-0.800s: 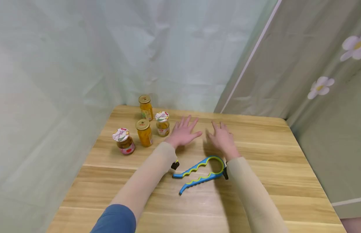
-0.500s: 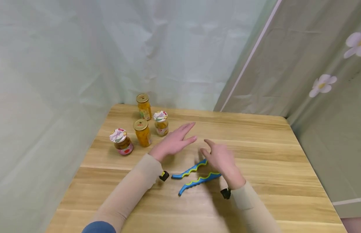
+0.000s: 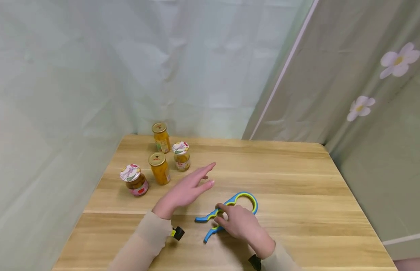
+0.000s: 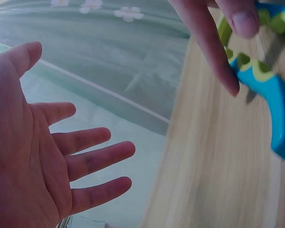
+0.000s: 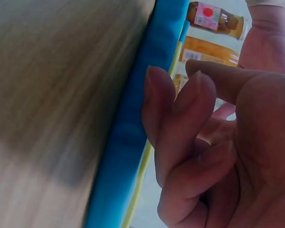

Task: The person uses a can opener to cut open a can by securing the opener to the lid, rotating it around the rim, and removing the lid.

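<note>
A blue and yellow-green jar opener [image 3: 248, 195] lies on the wooden table, its two wavy handles pointing left. My right hand [image 3: 242, 222] is over these handles, hiding part of the lower one. In the right wrist view its bent fingers [image 5: 180, 118] overlap the blue handle [image 5: 128, 123], with the thumb apart from them. The left wrist view has the index finger [image 4: 213, 57] reaching past the wavy edge. My left hand [image 3: 186, 190] is held left of the opener, palm turned inward, with fingers straight and spread [image 4: 99, 159] and nothing in it.
Two gold-lidded jars of orange fruit, a back one [image 3: 161, 141] and a front one [image 3: 159, 171], stand at the left. Beside them are two jars with patterned lids, one darker [image 3: 136, 182] and one paler [image 3: 181, 158]. A curtain [image 3: 203, 75] hangs behind the table.
Both hands have drawn back toward the body from the middle of the table. The right hand has come down over the opener's handles; the left has turned on its side. The head view has shifted slightly.
</note>
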`<state>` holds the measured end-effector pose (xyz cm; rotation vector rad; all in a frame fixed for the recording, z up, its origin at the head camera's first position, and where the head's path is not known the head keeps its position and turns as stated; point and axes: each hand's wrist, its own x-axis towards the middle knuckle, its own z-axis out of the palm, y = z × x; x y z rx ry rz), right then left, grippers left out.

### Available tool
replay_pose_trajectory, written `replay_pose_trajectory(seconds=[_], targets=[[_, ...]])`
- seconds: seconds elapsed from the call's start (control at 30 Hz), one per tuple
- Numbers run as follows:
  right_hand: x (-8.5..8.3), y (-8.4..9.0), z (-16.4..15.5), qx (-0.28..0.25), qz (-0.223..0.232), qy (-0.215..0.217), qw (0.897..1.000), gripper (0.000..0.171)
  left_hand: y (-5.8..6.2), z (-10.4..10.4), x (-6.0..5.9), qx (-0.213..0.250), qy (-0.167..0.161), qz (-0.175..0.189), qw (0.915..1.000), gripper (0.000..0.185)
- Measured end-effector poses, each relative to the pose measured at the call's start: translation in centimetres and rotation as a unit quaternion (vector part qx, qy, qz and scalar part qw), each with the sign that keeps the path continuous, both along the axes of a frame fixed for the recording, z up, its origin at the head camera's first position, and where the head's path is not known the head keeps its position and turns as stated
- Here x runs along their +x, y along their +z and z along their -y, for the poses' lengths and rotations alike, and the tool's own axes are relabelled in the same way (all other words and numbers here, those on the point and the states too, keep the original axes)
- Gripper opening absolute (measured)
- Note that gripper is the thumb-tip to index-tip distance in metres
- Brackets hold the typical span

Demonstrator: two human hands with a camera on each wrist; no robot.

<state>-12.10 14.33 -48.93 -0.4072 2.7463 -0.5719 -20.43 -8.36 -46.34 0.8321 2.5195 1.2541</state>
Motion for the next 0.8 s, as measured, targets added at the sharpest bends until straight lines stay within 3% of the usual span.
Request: replay_pose_trajectory(seconds=[0.27,0.37,0.5,0.6,0.8], targets=[[0.8,-0.2,-0.4,0.002,-0.024,-0.002,1.000,0.041,-0.7,-0.1,1.1,0.030,-0.003,0.018,0.9994,0.064],[1.4,0.1,-0.5,0.028,-0.030,0.000,0.999,0.038,-1.3,0.0,1.3,0.041,0.002,0.029,0.9988,0.062],[2.3,0.6,-0.8,0.077,-0.023,-0.006,0.997,0.048,-2.1,0.2,1.5,0.055,0.006,0.045,0.9975,0.060],[2.9,0.7,-1.5,0.113,-0.037,-0.025,0.993,0.057,-2.4,0.0,1.3,0.057,0.002,0.050,0.9971,0.060],[3.5,0.3,-3.7,0.167,-0.085,-0.061,0.980,0.058,-2.4,-0.2,0.8,0.049,-0.010,0.060,0.9969,0.061]])
